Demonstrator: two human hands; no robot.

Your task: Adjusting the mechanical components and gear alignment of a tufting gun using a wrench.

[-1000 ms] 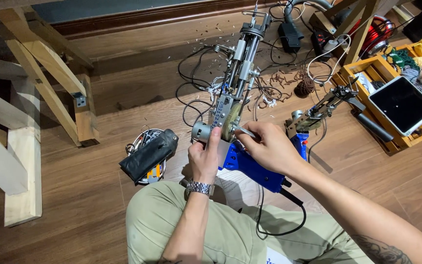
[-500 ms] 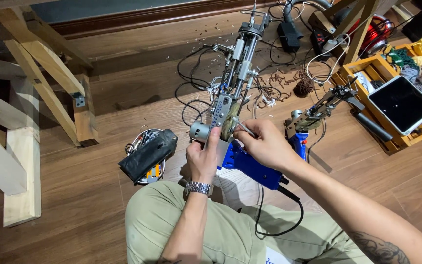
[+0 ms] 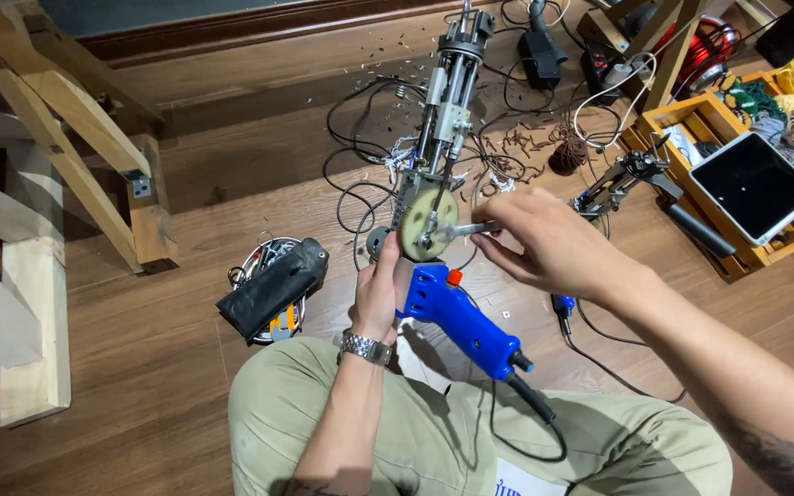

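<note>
A tufting gun with a blue handle (image 3: 463, 320) and a long metal front (image 3: 443, 101) lies across my lap, pointing away from me. My left hand (image 3: 380, 292), a steel watch on its wrist, grips the gun's body just below a cream gear wheel (image 3: 428, 220). My right hand (image 3: 544, 244) pinches a small metal wrench (image 3: 470, 230) whose head sits at the gear's hub. A black cord runs from the handle down over my khaki trousers.
A black pouch (image 3: 273, 287) lies left of my knee. A wooden frame (image 3: 57, 174) stands at the left. Tangled cables and yarn scraps cover the floor ahead. A second gun mechanism (image 3: 619, 179), a wooden crate (image 3: 691, 119) with a tablet (image 3: 754, 186) and yarn balls sit at the right.
My right hand has drawn back to the right of the gear, and the wrench between it and the hub is now exposed. The left hand keeps its hold.
</note>
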